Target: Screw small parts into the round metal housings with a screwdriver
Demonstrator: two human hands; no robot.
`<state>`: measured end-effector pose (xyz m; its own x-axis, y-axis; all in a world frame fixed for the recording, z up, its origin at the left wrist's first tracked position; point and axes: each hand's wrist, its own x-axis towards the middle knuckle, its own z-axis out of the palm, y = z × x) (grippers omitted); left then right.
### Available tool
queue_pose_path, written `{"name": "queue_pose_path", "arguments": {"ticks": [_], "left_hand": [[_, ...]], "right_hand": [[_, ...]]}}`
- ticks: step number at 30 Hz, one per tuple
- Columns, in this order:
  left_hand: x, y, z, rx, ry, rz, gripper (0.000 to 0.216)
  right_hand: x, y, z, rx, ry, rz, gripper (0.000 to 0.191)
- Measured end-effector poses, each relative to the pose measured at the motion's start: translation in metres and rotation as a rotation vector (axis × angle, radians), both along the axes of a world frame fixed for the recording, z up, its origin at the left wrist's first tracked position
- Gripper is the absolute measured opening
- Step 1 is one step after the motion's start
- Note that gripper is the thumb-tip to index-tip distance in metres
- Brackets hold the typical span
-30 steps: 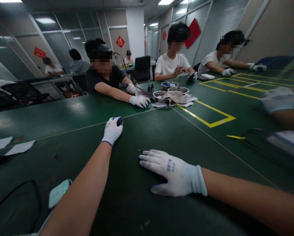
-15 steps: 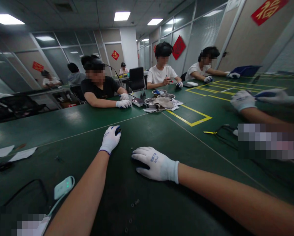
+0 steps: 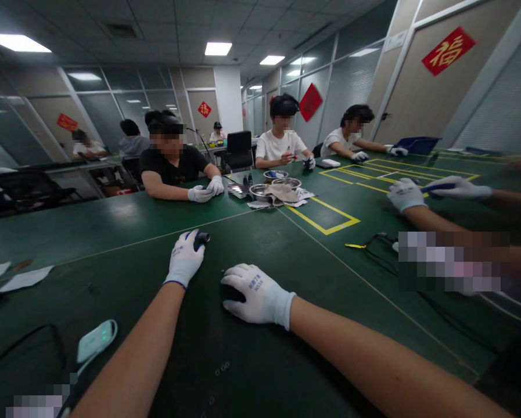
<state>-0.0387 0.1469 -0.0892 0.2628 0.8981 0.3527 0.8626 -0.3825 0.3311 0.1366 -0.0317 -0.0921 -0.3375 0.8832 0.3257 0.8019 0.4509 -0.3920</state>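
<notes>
Both my hands wear white knit gloves and rest on a dark green table (image 3: 125, 223). My left hand (image 3: 184, 259) is closed around a small dark cylindrical object (image 3: 201, 237) whose end sticks out past the fingers. My right hand (image 3: 254, 293) lies palm down just to the right of it, fingers curled downward against the tabletop over something dark that I cannot make out. A tiny ring-shaped part (image 3: 222, 271) lies on the table between the two hands. More small rings (image 3: 222, 368) lie nearer to me, between my forearms.
A small white device (image 3: 96, 340) with a green light and a black cable lies at lower left. Paper sheets (image 3: 22, 279) lie at far left. Metal bowls (image 3: 260, 191) and a cloth sit mid-table beside yellow tape outlines (image 3: 325, 216). Several gloved people work around the table; another person's hands (image 3: 406, 193) are at right.
The view has tilted up and shifted. My right hand's fingers went from spread flat to curled downward. My left hand keeps its grip on the dark object.
</notes>
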Motion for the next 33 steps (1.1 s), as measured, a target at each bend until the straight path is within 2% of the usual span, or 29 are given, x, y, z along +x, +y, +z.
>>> {"name": "queue_pose_path", "arguments": {"ticks": [8, 10, 13, 16, 25, 30, 33], "left_hand": [[-0.005, -0.011, -0.001, -0.031, -0.003, 0.015, 0.050], [-0.005, -0.018, 0.000, -0.032, 0.020, 0.009, 0.048], [-0.003, -0.031, 0.001, -0.033, 0.040, -0.039, 0.042], [-0.002, -0.050, 0.002, -0.041, 0.017, -0.111, 0.037], [-0.003, -0.109, 0.005, -0.138, 0.050, -0.333, 0.035], [0.002, -0.116, 0.007, -0.085, 0.213, -0.205, 0.046], [0.002, -0.114, 0.008, -0.114, 0.252, -0.231, 0.043]], "right_hand": [[0.003, -0.001, 0.001, -0.002, 0.149, 0.005, 0.047], [0.005, -0.001, 0.000, 0.014, 0.207, -0.011, 0.042], [0.011, 0.002, -0.005, 0.076, 0.296, -0.093, 0.027], [0.020, 0.004, -0.009, 0.091, 0.346, -0.214, 0.022], [0.032, 0.005, -0.005, -0.005, 0.176, -0.258, 0.020], [0.044, -0.002, 0.013, -0.189, 0.103, -0.283, 0.018], [0.045, -0.011, 0.024, -0.318, 0.035, -0.257, 0.027]]}}
